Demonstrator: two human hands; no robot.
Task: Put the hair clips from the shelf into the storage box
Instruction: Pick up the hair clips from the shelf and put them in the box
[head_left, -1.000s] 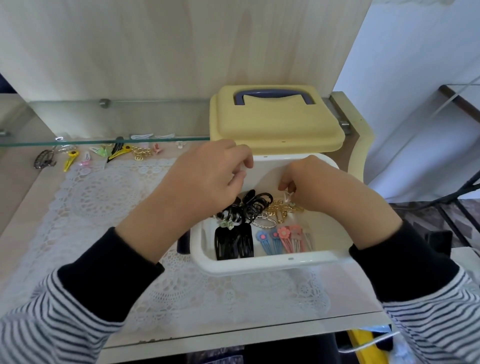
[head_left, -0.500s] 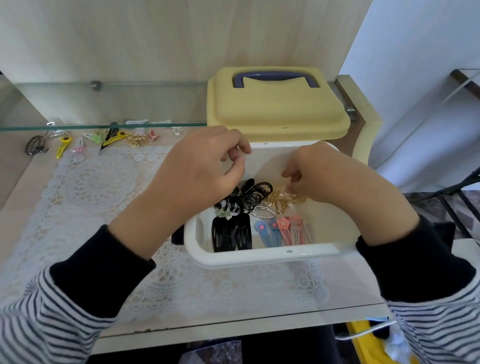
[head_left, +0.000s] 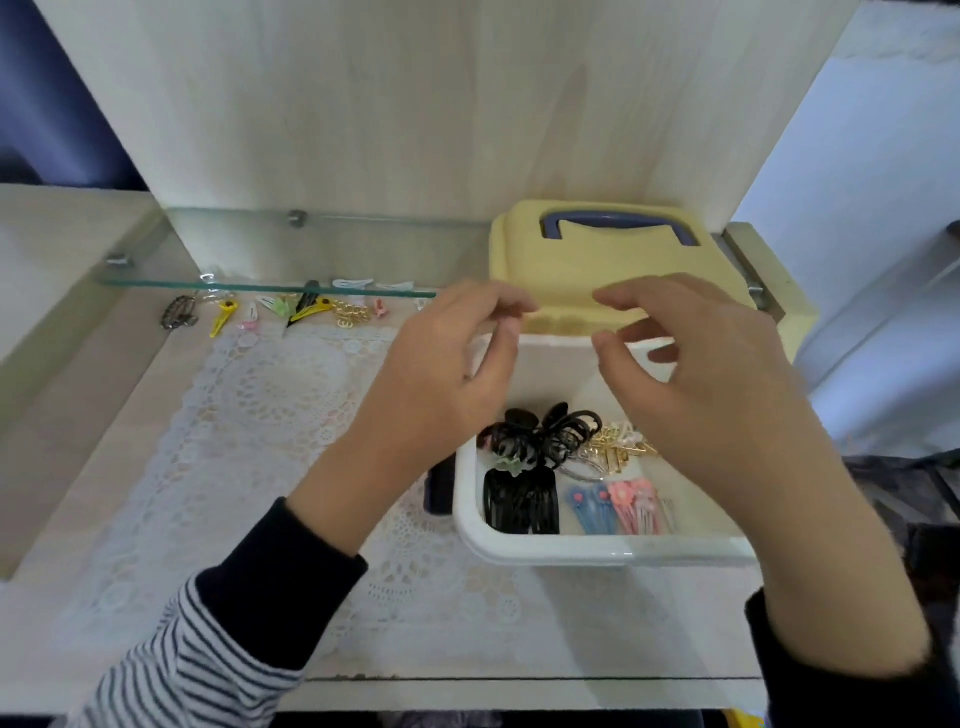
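A white storage box (head_left: 597, 548) stands on the shelf, its yellow lid (head_left: 613, 270) open behind it. Inside lie black hair clips (head_left: 524, 493), gold clips (head_left: 618, 452) and blue and pink flower clips (head_left: 621, 506). My left hand (head_left: 441, 384) and my right hand (head_left: 711, 384) hover above the box, fingers loosely curled, holding nothing. A row of small hair clips (head_left: 291, 312), yellow, green, pink and gold, lies at the back of the shelf under a glass ledge.
A white lace mat (head_left: 249, 447) covers the wooden shelf. The glass ledge (head_left: 260, 286) runs across the back left above the loose clips. A dark object (head_left: 441, 488) sits against the box's left side. The shelf's front edge is near me.
Both hands have lifted out of the box and now hover above it, fingers more spread. The view has tilted upward.
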